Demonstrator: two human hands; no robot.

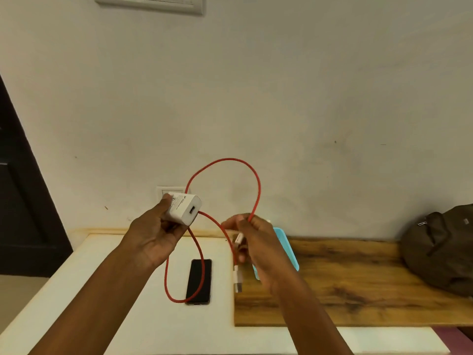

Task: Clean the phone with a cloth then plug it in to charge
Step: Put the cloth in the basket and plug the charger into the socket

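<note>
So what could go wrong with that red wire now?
1. The red cable loops down to the phone; lifting it fast might snag and drag the phone.
2. The cable crosses itself between the left hand and the right hand, so pulling could make a knot.
3. The connector dangles loose below the right hand and may swing, making it fiddly to push into the white adapter.
</note>
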